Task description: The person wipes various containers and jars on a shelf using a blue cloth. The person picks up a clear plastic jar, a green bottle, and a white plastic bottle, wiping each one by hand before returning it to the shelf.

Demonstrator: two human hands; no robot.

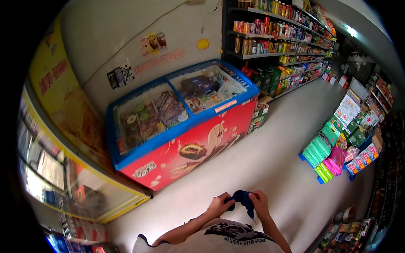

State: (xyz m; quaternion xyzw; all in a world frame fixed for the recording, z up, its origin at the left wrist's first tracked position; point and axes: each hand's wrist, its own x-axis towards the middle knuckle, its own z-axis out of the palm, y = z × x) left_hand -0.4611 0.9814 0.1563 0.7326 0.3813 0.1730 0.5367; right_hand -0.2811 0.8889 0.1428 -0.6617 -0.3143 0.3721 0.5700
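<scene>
A dark blue piece of cloth [243, 196] is stretched between both hands in front of my chest, at the lower middle of the view. My left hand [221, 202] pinches its left end, where a dark fold hangs below the fingers. My right hand [259, 201] grips the other side, and a loose tip dangles beside it. The cloth's full shape cannot be told. Beyond the hands stands a red chest freezer [193, 139] with a blue rim and sliding glass lids, with packaged frozen goods inside.
A yellow-framed glass display cabinet [123, 207] stands at the left. Shelves of bottled and canned drinks [265, 36] run along the back wall. Stacked cartons and bright packages [322, 145] stand at the right, and a rack of snacks [348, 235] at the lower right.
</scene>
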